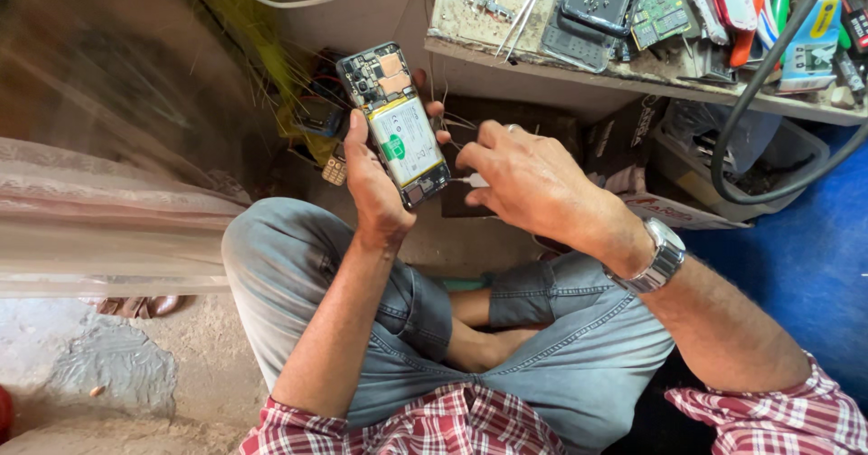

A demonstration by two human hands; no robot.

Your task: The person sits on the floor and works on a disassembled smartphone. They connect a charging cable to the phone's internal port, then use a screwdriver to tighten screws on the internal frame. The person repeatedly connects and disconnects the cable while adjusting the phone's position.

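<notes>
Opened smartphone [395, 125]: back cover off, circuit board and white battery with green label exposed; held upright over the person's lap, below the front edge of the workbench [542, 62].

Left hand [372, 179]: closed around the phone's lower left edge, thumb along the side, fingertips showing at the right edge.

Right hand [529, 179]: just right of the phone, fingers pinched shut on a small white tool [470, 180] whose tip points at the phone's lower right corner; whether it touches cannot be told. Ring on one finger; metal wristwatch [658, 256] on the wrist.

Workbench top, behind the hands: tweezers [524, 8], a small metal part [484, 3], a dark phone frame and back cover [588, 12], a green circuit board [660, 8], red and white handled tools [737, 3] in a heap at the right.

Thick black cable [750, 103]: loops down from the bench across a plastic tray [787, 148] on the shelf beneath.

Cardboard box [624, 134]: under the bench, directly behind the right hand.

Tangle of thin wires and a small keypad device [333, 170]: behind the left hand, partly hidden by it.

White cord [298, 1]: hangs across the wall above.

Sheer curtain [99, 211]: blurred, at far left.

Person seated cross-legged, grey trousers, red checked shirt.
</notes>
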